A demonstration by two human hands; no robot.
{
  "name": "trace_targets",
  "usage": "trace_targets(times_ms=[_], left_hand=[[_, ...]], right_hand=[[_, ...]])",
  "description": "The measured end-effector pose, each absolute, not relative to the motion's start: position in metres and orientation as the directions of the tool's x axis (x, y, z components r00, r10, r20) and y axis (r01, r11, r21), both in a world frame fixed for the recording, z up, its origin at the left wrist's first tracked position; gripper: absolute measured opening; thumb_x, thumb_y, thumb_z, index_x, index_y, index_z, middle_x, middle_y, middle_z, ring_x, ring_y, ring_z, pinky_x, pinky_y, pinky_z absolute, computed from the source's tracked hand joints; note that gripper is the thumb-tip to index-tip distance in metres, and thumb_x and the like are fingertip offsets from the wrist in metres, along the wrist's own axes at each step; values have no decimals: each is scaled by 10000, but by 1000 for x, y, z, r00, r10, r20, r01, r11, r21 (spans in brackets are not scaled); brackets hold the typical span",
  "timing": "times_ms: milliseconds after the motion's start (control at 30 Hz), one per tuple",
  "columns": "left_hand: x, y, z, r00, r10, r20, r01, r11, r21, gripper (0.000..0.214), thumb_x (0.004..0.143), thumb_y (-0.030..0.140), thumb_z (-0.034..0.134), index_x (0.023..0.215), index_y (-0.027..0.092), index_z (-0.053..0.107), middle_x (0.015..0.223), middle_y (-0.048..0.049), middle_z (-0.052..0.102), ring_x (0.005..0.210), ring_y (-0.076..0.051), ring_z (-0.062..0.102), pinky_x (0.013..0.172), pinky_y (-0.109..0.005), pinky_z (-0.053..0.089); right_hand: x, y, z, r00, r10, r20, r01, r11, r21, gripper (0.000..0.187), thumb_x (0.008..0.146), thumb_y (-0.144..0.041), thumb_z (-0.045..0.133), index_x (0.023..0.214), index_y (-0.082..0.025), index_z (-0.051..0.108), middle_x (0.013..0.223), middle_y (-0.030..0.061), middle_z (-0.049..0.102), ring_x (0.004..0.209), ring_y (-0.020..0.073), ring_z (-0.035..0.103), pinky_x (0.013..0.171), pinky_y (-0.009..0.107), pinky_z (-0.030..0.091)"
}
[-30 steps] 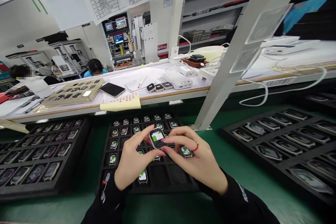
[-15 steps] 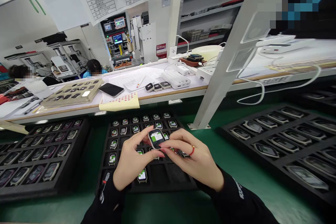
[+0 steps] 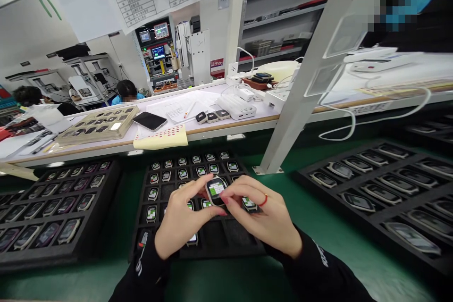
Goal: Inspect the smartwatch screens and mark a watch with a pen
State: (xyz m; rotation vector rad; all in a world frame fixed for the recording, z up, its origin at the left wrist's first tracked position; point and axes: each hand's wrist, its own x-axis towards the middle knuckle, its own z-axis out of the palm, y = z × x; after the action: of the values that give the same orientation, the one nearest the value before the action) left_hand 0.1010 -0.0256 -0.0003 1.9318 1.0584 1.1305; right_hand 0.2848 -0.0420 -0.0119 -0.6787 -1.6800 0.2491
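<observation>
A smartwatch case (image 3: 215,192) without a strap is held over the middle tray, its screen lit with green and white blocks. My left hand (image 3: 180,219) grips its left side between thumb and index finger. From the other side my right hand (image 3: 264,212), with a red ring, is closed at the watch, thumb and index finger at the screen's lower right edge; its other fingers are partly hidden behind. Below both hands lies a black foam tray (image 3: 238,237) with several lit watches (image 3: 151,213) in its slots, some covered by my hands.
Black trays of dark-screened watches flank me, left (image 3: 94,236) and right (image 3: 318,205), on the green bench. A slanted metal post (image 3: 293,108) stands right of centre. The shelf ahead bears a phone (image 3: 150,121), a white charger (image 3: 237,106) and several watches (image 3: 212,116). Other people sit beyond.
The watch and both hands have shifted slightly right and down. The screen now shows a different green and white layout, and my right fingertips have moved right along its edge.
</observation>
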Motion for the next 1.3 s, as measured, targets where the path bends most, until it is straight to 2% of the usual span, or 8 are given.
trace_targets(times_ms=[167, 333, 433, 633, 767, 967, 1167, 1300], left_hand=[[100, -24, -3, 313, 850, 424, 335, -517, 788, 536, 783, 170, 818, 1286, 303, 685, 898, 4, 705, 785, -169, 652, 836, -314, 574], [100, -23, 0, 272, 850, 452, 300, -521, 799, 544, 808, 97, 762, 1300, 308, 664, 908, 7, 684, 775, -153, 645, 855, -308, 568], [101, -23, 2, 271, 837, 475, 255, -538, 803, 575, 794, 63, 765, 1305, 305, 656, 931, 14, 688, 768, -133, 643, 855, -277, 566], [104, -24, 4, 265, 797, 543, 235, -599, 765, 601, 797, 56, 775, 1321, 320, 643, 896, 42, 666, 758, -100, 630, 842, -221, 557], [103, -25, 7, 274, 774, 571, 234, -630, 741, 590, 802, 59, 778, 1320, 306, 641, 950, 34, 691, 770, -93, 639, 842, -204, 562], [105, -31, 10, 263, 809, 525, 203, -579, 790, 584, 773, 58, 809, 1264, 337, 660, 1028, 56, 724, 798, -74, 660, 854, -166, 557], [106, -33, 12, 242, 839, 487, 176, -532, 828, 592, 756, 26, 806, 1233, 346, 664, 1106, 62, 739, 803, -67, 673, 843, -154, 562], [106, -32, 12, 248, 833, 495, 182, -542, 820, 591, 754, 22, 807, 1231, 342, 668, 1078, 60, 738, 802, -73, 673, 848, -164, 566]], right_hand=[[287, -43, -13, 152, 641, 752, 192, 728, -659, 171, 993, -96, 593, 988, -242, 683, 915, 24, 663, 655, 169, 650, 568, 271, 561], [284, -46, -11, 214, 647, 732, 133, 723, -678, 170, 1001, -130, 637, 988, -262, 744, 953, 34, 680, 813, 199, 663, 734, 299, 587], [278, -50, -10, 223, 753, 619, 15, 632, -775, 230, 968, -138, 688, 1135, -289, 737, 878, 7, 689, 813, 189, 668, 780, 281, 586], [269, -55, -3, 151, 816, 558, -82, 573, -816, 126, 952, -175, 700, 868, -253, 752, 895, 19, 670, 778, 173, 666, 598, 203, 557], [265, -58, 1, 188, 842, 507, -37, 521, -853, 109, 921, -173, 732, 902, -278, 756, 801, -11, 677, 678, 137, 652, 462, 134, 473], [263, -59, 4, 210, 858, 469, 13, 477, -879, 103, 894, -193, 753, 822, -264, 734, 797, -31, 704, 621, 99, 644, 578, 105, 536], [261, -58, 3, 212, 855, 474, -6, 486, -874, 118, 910, -192, 741, 808, -250, 726, 783, -24, 674, 609, 104, 613, 465, 106, 466], [262, -56, 1, 212, 853, 477, -11, 490, -872, 125, 911, -180, 734, 811, -255, 726, 791, -24, 676, 655, 112, 628, 530, 111, 504]])
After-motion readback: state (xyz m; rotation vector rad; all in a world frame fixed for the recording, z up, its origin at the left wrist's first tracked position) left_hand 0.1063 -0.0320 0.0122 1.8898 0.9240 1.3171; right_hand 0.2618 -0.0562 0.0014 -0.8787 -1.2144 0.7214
